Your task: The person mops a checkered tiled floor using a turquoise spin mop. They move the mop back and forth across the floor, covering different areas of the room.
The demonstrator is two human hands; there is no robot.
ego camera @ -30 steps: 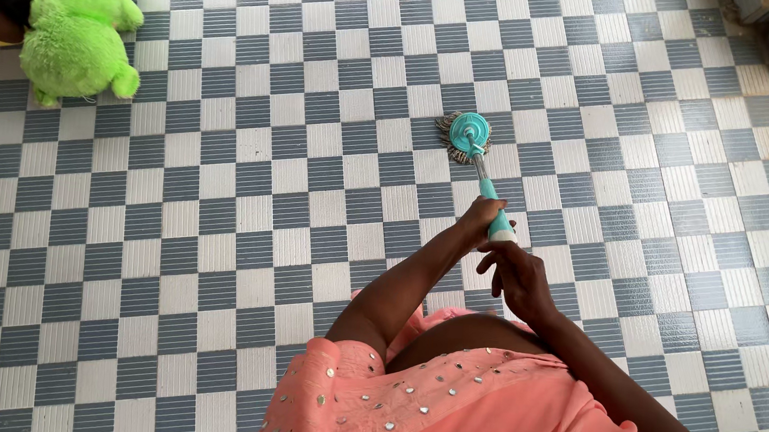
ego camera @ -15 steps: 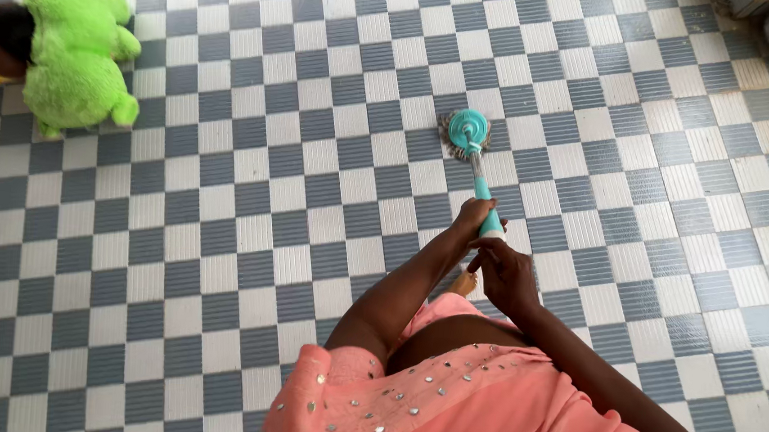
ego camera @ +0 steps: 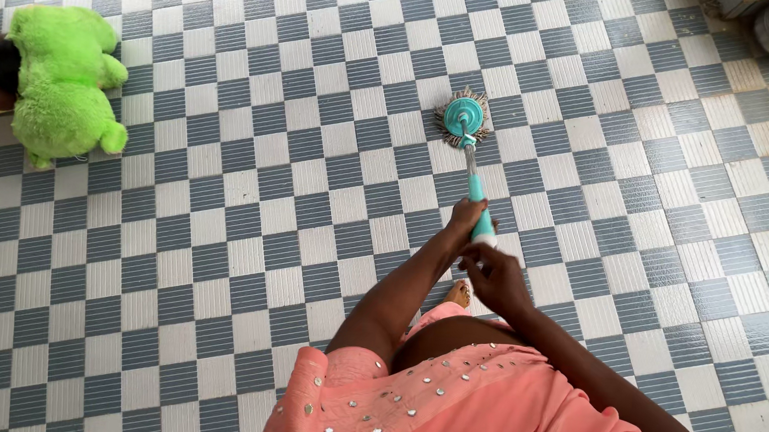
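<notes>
Left hand (ego camera: 465,220) and right hand (ego camera: 496,278) both close around the teal mop (ego camera: 465,122) handle; its round head now rests farther out on the checkered floor (ego camera: 221,232), well clear of a green plush toy (ego camera: 60,76).

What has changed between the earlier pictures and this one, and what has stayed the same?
The mop head has slid a little up and left over the checkered floor, pushed away from the person. Both the left hand and right hand keep their grip on its handle. The green plush toy lies where it was.
</notes>
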